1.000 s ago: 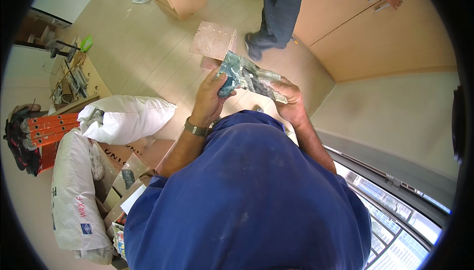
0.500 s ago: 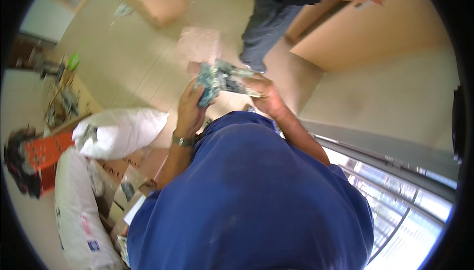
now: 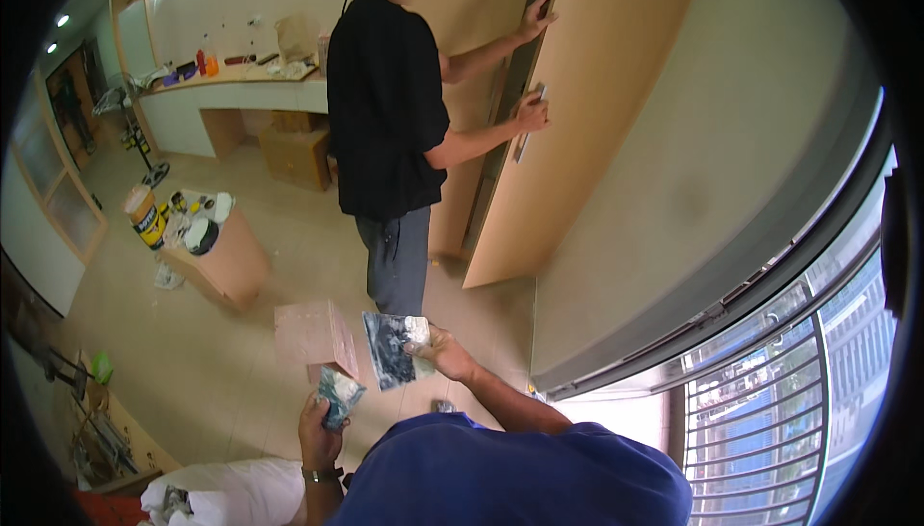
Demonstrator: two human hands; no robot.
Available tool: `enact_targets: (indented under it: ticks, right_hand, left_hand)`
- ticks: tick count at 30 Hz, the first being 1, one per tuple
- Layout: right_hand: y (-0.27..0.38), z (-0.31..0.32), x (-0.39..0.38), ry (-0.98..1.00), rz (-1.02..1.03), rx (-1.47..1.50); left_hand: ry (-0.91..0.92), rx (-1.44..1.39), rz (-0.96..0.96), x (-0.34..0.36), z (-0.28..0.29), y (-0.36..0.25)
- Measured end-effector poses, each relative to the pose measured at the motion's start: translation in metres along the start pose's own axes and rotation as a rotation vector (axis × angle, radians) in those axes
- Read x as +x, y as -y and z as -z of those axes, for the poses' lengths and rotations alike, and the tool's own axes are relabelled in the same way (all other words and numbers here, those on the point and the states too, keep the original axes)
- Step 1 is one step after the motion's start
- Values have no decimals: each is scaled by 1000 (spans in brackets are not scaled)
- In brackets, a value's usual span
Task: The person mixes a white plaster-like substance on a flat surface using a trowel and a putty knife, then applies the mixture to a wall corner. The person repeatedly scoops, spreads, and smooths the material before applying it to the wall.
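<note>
My left hand (image 3: 318, 433), low in the middle, is closed round a small blue-green putty scraper (image 3: 337, 403) smeared with white. To its right my right hand (image 3: 447, 354) grips the edge of a larger, square, dark plastering plate (image 3: 388, 358), streaked with pale filler. A white lump of putty (image 3: 417, 329) sits at the plate's upper right corner, by my fingers. The two tools are apart, the plate held higher. My right fingers are partly hidden behind the plate.
Ahead stands a person in black (image 3: 385, 107), both hands on a tall wooden door panel (image 3: 597, 93). A pinkish box (image 3: 306, 333) is beyond my left hand. Tubs crowd a wooden box (image 3: 236, 256) farther left. White sacks (image 3: 236, 487) lie lower left; a barred window (image 3: 760, 410) is right.
My view has tilted up, showing more of the room. The scraper and plate, together before, have separated. The other person now has both hands at the door panel.
</note>
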State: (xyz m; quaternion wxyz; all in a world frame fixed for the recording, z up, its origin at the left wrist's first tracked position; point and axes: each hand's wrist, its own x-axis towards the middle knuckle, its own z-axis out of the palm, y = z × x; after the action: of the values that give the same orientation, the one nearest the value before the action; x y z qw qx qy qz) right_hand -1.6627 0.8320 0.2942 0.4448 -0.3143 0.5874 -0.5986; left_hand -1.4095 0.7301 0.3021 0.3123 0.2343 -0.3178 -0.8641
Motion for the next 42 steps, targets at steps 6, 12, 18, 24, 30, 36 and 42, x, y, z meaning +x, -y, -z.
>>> enact_targets:
  ticks: [6, 12, 18, 24, 30, 36, 42]
  right_hand:
    - [10, -18, 22, 343, -133, 384]
    - [-47, -48, 63, 496, -500, 353]
    - [-76, -71, 82, 769, -128, -90]
    - [-150, -15, 82, 149, -348, 267]
    - [-269, 99, 60, -268, -537, -363]
    - [-394, 126, 98, 232, -292, -1411]
    - [-453, 219, 261, 281, 569, -2023]
  left_hand:
    - [173, -30, 112, 8, 11, -3]
    - [142, -81, -4, 0, 51, -4]
    - [106, -133, -107, -57, 104, -31]
    - [-145, -98, -196, -77, 185, -39]
    - [-345, -226, -300, -78, 201, -37]
    - [-582, -335, -464, -64, 203, -58]
    - [-508, -507, -599, -24, 234, -71]
